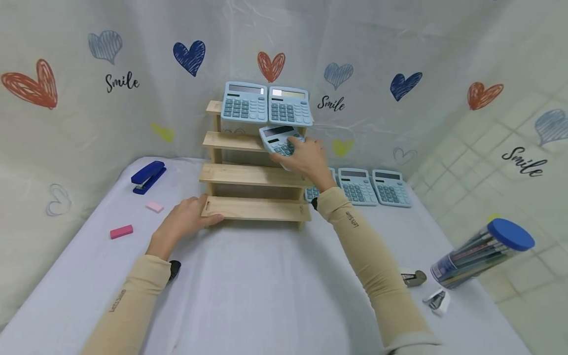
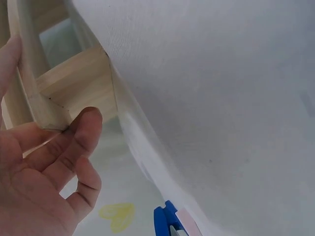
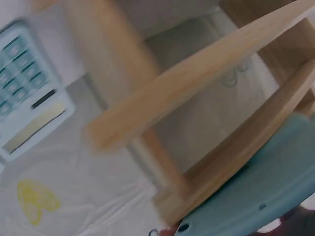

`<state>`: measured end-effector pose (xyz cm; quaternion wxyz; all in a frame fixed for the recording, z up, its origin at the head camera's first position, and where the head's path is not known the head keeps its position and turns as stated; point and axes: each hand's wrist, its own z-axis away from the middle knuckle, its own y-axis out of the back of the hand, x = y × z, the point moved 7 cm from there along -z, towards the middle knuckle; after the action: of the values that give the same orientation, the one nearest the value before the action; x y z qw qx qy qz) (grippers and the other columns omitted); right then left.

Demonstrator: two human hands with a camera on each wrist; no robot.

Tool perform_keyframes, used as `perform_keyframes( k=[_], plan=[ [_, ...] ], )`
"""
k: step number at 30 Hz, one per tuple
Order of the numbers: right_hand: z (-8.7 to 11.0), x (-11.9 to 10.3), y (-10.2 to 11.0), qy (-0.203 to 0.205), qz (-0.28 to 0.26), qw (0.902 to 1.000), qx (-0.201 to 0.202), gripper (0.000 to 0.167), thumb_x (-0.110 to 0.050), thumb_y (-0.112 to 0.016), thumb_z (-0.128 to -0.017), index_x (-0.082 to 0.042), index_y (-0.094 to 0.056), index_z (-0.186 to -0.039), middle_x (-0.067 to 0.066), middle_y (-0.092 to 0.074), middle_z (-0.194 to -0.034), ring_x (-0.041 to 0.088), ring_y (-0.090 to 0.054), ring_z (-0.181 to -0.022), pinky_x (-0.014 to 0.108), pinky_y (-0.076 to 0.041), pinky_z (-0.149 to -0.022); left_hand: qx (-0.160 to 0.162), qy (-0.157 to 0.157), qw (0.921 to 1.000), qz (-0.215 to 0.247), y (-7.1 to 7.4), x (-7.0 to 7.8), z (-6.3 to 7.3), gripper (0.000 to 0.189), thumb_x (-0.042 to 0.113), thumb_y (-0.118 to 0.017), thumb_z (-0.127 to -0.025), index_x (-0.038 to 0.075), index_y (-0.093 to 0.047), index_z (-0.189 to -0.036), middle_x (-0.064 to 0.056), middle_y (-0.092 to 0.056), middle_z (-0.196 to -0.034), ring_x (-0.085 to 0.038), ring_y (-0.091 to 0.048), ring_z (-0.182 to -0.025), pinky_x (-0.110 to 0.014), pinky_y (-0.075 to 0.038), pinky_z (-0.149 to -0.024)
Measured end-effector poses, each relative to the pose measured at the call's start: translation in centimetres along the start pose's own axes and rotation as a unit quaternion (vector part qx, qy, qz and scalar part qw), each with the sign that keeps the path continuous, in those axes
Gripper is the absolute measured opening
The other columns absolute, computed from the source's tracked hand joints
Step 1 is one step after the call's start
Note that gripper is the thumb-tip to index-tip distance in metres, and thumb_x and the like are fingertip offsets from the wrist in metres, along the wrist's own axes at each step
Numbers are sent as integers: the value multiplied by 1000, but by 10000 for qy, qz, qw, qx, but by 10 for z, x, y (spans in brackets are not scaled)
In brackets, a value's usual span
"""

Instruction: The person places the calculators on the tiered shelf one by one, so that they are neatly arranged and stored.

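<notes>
This looks like an office desk [image 1: 266, 286]. A stapler [image 1: 148, 176] lies left of the wooden rack [image 1: 253, 208], calculators [image 1: 357, 188] right, heart-printed curtain [image 1: 177, 19] behind.

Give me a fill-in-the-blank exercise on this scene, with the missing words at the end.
1. Above the calculator held by the right hand, ____ more sit on the top shelf.
2. The left hand holds the wooden rack at its ____ shelf.
3. In the head view, the stapler lies to the rack's ____.
4. The clear tub has a ____ lid.

Missing words: two; lowest; left; blue.
</notes>
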<state>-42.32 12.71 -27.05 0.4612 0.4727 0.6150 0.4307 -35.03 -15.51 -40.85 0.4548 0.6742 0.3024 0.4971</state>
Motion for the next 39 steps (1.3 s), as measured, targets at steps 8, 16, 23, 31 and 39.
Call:
perform_keyframes(
  k=[8, 16, 23, 31, 39],
  plan=[
    [-14, -26, -6, -349, 215, 9992, 4, 91, -83, -34, -88, -22, -39, -156, 30, -43, -153, 57, -32, -141, 69, -30, -111, 39, 29, 10000, -18, 0, 1, -1, 89, 57, -65, -91, -10, -40, -146, -37, -60, -126, -47, -62, -111, -59, -50, -93],
    [-17, -49, -16, 205, 128, 9979, -606, 89, -83, -37, -88, -31, -26, -160, 33, -26, -161, 55, -17, -149, 64, -16, -122, -14, 103, 9999, -28, 0, -1, -1, 91, 57, -65, -91, -10, -40, -146, -36, -60, -126, -44, -63, -107, -58, -51, -92],
    [-18, -74, -22, 652, 72, 9971, -389, 87, -81, -45, -87, -31, -32, -158, 34, -33, -155, 49, -30, -138, 60, -26, -118, -115, 148, 9998, 6, 0, -1, -2, 89, 57, -64, -92, -10, -39, -146, -36, -58, -129, -45, -62, -112, -59, -49, -95],
    [-27, -103, -29, 807, 262, 9962, -181, 77, -71, -46, -93, -30, -35, -157, 31, -45, -148, 41, -38, -124, 49, -35, -107, -168, 183, 9997, 36, 0, 1, -3, 90, 57, -64, -92, -9, -38, -147, -36, -58, -131, -45, -62, -113, -59, -49, -95],
    [-29, -114, -33, 887, 226, 9958, -77, 75, -68, -48, -94, -29, -37, -156, 33, -44, -147, 41, -38, -126, 48, -36, -110, -224, 290, 9993, 55, -1, -1, -2, 92, 57, -63, -92, -10, -36, -149, -37, -55, -135, -45, -60, -117, -60, -48, -99]
  ],
)
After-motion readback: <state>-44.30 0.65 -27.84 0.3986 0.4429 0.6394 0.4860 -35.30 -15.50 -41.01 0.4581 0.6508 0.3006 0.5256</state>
